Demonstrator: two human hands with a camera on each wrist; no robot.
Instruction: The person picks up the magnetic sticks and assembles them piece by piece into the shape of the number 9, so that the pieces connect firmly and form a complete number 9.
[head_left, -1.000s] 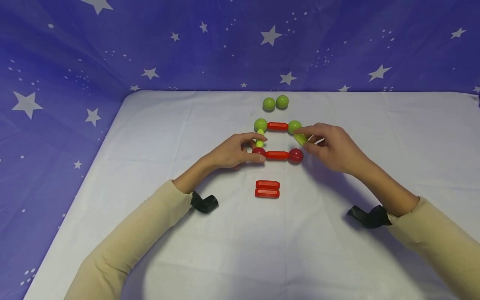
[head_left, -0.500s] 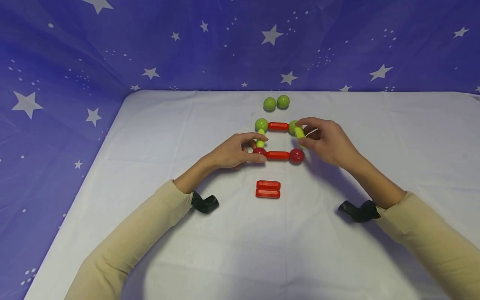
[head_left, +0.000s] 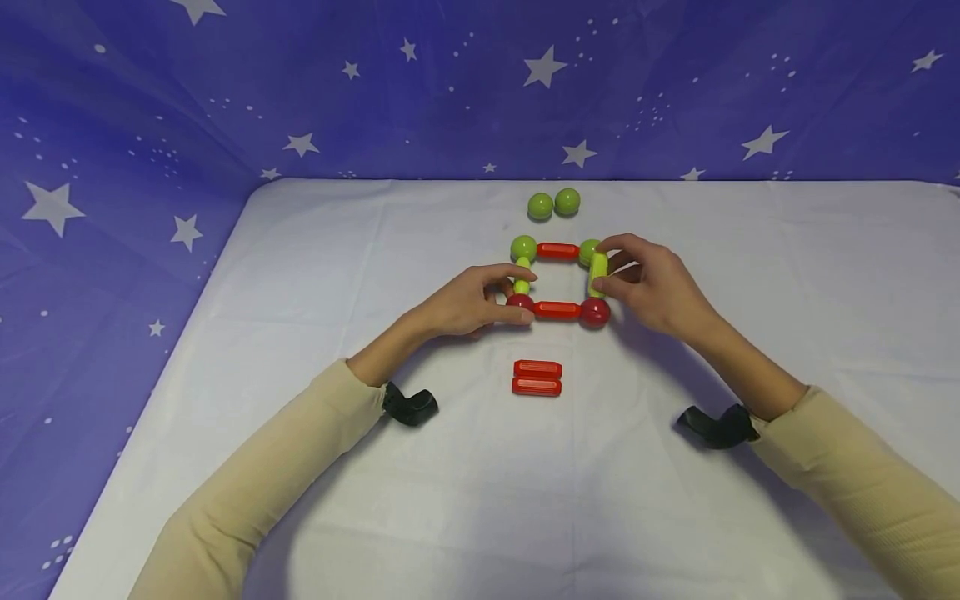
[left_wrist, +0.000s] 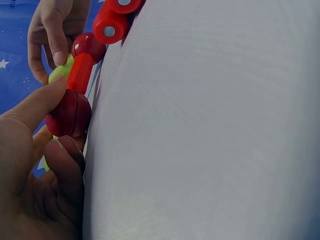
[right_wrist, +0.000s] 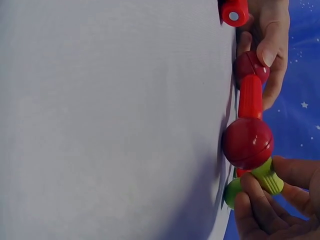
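Observation:
Magnetic balls and rods form a four-sided frame on the white cloth. My left hand (head_left: 476, 302) grips the near left red ball (left_wrist: 70, 114) between thumb and fingers. A short yellow-green rod (head_left: 522, 273) runs from that ball back to a green ball (head_left: 523, 248). On the other side, my right hand (head_left: 651, 283) pinches another yellow-green rod (head_left: 597, 275). Its near end meets the right red ball (right_wrist: 248, 143), and its far end is right at the back right green ball (head_left: 589, 251). Red rods (head_left: 557, 310) join the balls along the front and back sides.
Two loose red rods (head_left: 537, 377) lie side by side in front of the frame, metal discs showing in their ends. Behind it sit two loose green balls (head_left: 554, 203). A blue star-patterned curtain (head_left: 420, 100) rises at the table's back and left.
My right hand has moved slightly left and turned its yellow-green rod from a slant into line between the right green and red balls. The left hand stays on its red ball.

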